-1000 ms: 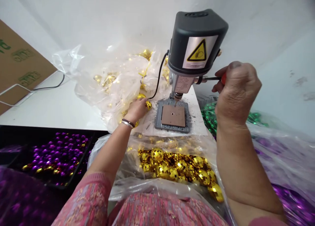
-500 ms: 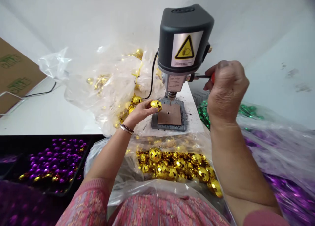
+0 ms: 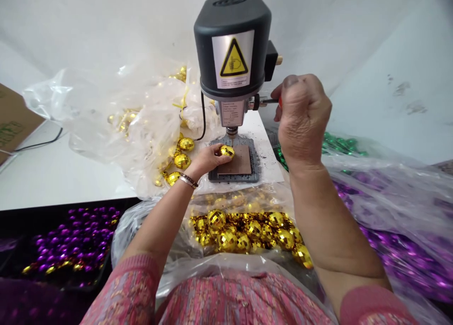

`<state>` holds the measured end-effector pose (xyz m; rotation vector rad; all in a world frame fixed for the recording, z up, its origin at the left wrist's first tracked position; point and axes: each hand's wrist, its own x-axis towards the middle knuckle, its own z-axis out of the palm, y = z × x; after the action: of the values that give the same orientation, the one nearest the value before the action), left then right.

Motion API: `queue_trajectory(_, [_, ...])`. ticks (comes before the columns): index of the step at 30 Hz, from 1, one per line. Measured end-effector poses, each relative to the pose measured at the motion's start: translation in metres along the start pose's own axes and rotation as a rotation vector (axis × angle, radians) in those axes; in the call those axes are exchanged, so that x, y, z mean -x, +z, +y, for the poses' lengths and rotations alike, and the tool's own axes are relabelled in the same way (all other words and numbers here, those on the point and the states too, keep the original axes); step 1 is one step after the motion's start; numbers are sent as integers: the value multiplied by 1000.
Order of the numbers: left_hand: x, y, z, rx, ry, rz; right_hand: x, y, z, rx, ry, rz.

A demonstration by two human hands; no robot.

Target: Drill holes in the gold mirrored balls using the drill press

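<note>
Between the thumb and fingers of my left hand (image 3: 211, 159) is a gold mirror-faceted ball (image 3: 227, 151). The ball sits over the brown board (image 3: 244, 162) on the base of a small drill press (image 3: 232, 46), just below its chuck (image 3: 232, 131). My right hand (image 3: 304, 115) is closed around the red-knobbed feed lever (image 3: 271, 101) on the press's right side; most of the knob is hidden by the fingers. A clear plastic bag of gold balls (image 3: 226, 239) lies open in front of my body.
Gold balls (image 3: 182, 161) spill from a plastic bag (image 3: 95, 122) on the white table (image 3: 81, 174). A black tray of purple balls (image 3: 78, 240) stands at the left. Bags with green beads (image 3: 345, 144) and purple beads (image 3: 406, 259) lie at the right. A power cord (image 3: 203, 122) hangs behind the press.
My left hand has brought the gold ball rightward over the board, beneath the chuck. My right hand stays on the lever. The whole view has shifted, with the press now further left.
</note>
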<state>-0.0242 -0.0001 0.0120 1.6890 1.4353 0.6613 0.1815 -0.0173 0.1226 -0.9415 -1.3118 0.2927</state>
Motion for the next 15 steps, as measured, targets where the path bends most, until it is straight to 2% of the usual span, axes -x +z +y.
queue_trajectory(5, [-2,1,8,-81,21,-25,0,0,-5,1,3,12])
queue_trajectory(9, [-7,5,14,-155,57,3,0,0,-7,-14,18,8])
queue_trajectory(15, [-11,9,4,-99,54,63,2,-2,-6,-15,10,-7])
